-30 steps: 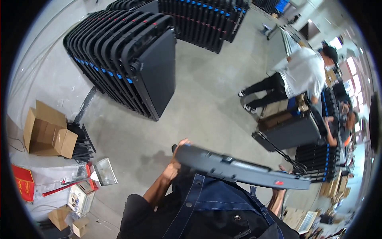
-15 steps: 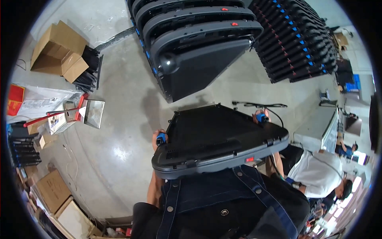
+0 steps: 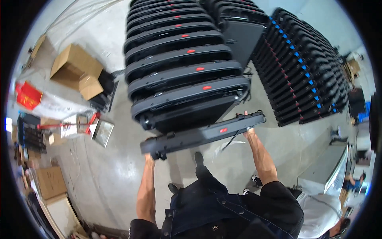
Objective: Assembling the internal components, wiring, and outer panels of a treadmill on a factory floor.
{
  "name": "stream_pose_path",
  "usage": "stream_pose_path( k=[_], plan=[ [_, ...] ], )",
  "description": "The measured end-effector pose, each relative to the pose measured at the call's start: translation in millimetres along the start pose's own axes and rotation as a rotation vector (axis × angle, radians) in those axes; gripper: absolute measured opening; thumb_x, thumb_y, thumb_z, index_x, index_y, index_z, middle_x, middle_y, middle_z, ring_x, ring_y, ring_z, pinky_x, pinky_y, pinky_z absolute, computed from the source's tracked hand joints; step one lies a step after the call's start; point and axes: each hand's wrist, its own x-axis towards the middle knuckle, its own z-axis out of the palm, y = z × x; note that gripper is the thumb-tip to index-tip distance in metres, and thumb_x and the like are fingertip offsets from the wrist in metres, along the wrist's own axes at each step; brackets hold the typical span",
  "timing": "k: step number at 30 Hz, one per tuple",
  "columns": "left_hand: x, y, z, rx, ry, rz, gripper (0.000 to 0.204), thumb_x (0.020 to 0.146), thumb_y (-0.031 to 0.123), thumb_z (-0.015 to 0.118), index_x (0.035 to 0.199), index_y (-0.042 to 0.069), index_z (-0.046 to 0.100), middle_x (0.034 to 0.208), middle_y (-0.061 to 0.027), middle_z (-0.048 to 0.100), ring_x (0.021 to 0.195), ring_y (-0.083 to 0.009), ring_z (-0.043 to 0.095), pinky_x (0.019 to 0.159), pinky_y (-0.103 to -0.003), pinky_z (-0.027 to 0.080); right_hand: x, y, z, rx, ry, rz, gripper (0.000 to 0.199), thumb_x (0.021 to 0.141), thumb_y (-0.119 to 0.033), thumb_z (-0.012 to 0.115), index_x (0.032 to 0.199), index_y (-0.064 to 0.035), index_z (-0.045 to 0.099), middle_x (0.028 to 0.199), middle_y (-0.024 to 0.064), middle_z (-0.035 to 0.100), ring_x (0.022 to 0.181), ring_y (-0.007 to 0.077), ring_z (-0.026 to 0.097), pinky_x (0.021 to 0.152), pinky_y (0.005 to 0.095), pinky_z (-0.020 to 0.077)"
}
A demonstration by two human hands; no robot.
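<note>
Between my two hands is a flat black walking pad [image 3: 195, 138], stood on edge so its rounded end with a red switch faces me. My left hand [image 3: 148, 155] is closed on its left side, the fingers largely hidden behind it. On the right side my right hand [image 3: 249, 130] grips it, with fingers showing above and below the edge. A black power cord [image 3: 230, 140] dangles from the end near the switch. Right in front stands a row of similar upright walking pads [image 3: 179, 105], each with a red switch. The held one is close to the nearest; whether they touch I cannot tell.
Another long row of walking pads with blue end caps [image 3: 296, 75] stands at right. An open cardboard box [image 3: 75, 67] is at far left, near a red-handled dustpan [image 3: 102, 132]. At lower right, a person in a white shirt [image 3: 318, 213] is beside a pale cabinet [image 3: 324, 167].
The walking pad has gone from lying against my front to standing on edge, farther out, by the row. My arms are now stretched forward, and the row looks closer.
</note>
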Motion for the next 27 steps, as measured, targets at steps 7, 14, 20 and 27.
stream_pose_path(
  k=[7, 14, 20, 27],
  plan=[
    [-110.7, -31.5, 58.8, 1.028, 0.102, -0.117, 0.040, 0.102, 0.039, 0.057, 0.123, 0.005, 0.062, 0.095, -0.0089, 0.070, 0.082, -0.0165, 0.065, 0.072, -0.033, 0.053, -0.6, -12.9, -70.3, -0.039, 0.334, -0.202, 0.042, 0.098, -0.051, 0.057, 0.118, -0.0146, 0.063, 0.104, 0.0002, 0.069, 0.099, 0.0179, 0.064, 0.091, 0.0394, 0.0484],
    [-348.5, -39.5, -228.7, 0.986, 0.288, -0.290, 0.021, 0.093, 0.024, 0.063, 0.097, 0.004, 0.067, 0.075, -0.0093, 0.068, 0.051, -0.0159, 0.057, 0.044, -0.033, 0.044, -119.6, 162.1, -52.6, -0.482, 0.063, 0.007, 0.045, 0.099, -0.053, 0.059, 0.102, -0.0083, 0.059, 0.078, 0.0082, 0.064, 0.061, 0.0231, 0.063, 0.050, 0.0386, 0.0523],
    [-538.6, 12.0, -373.3, 0.221, 0.907, -0.397, 0.019, 0.093, 0.020, 0.056, 0.094, 0.002, 0.064, 0.072, -0.0113, 0.066, 0.052, -0.0196, 0.059, 0.042, -0.033, 0.041, -278.5, 353.1, 97.4, -1.208, -0.109, 0.677, 0.041, 0.106, -0.038, 0.046, 0.128, -0.0048, 0.056, 0.107, 0.0185, 0.069, 0.084, 0.0340, 0.070, 0.075, 0.0497, 0.0587],
    [-623.8, 71.3, -472.4, -0.097, 1.174, -0.108, 0.024, 0.090, 0.024, 0.060, 0.101, 0.005, 0.068, 0.082, -0.0109, 0.072, 0.065, -0.0200, 0.067, 0.055, -0.034, 0.052, -327.6, 479.3, 296.9, -1.765, -0.460, 0.632, 0.033, 0.102, -0.028, 0.048, 0.114, 0.0006, 0.058, 0.088, 0.0197, 0.067, 0.067, 0.0335, 0.067, 0.059, 0.0468, 0.0548]
  ],
)
